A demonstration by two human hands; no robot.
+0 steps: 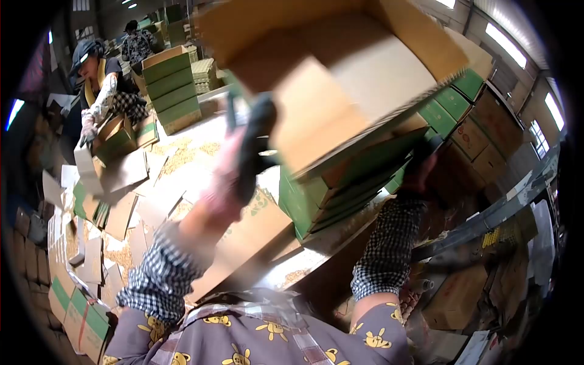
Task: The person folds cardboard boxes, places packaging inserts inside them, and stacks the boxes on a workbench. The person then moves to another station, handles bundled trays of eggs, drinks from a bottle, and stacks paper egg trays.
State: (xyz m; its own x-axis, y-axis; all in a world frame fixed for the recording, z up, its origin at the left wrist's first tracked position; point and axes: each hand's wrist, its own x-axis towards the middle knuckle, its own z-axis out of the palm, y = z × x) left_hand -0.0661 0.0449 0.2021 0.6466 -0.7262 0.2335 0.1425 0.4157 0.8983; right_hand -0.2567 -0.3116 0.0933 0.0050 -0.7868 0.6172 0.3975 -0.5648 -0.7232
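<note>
Nearest, we listed one grey shirt (267, 334) printed with yellow animals, and two checked sleeves (389, 246) on the forearms.

Left hand (240, 158), gloved, dark on the palm side: we saw it raised with the fingers extended, unclosed, just beside the open box; blur kept us from telling whether it touched. Right hand (420, 167), in shadow: we found it at the right side of the box and stack, and could not tell whether it gripped anything.

Open box (377, 58), brown cardboard, blurred: we placed it tilted before the person, above a stack of green boxes (298, 201). Beside that stack we entered a brown carton (258, 234) with green print.

On the left of the white table (201, 131) we counted in loose cardboard pieces (125, 216) and scattered yellowish bits (179, 158).

Farther off, we recorded a co-worker (100, 76) bent over a small box (115, 143), near a second green stack (173, 91); on the right, piled cartons (480, 146); at the back, another person (137, 42).
</note>
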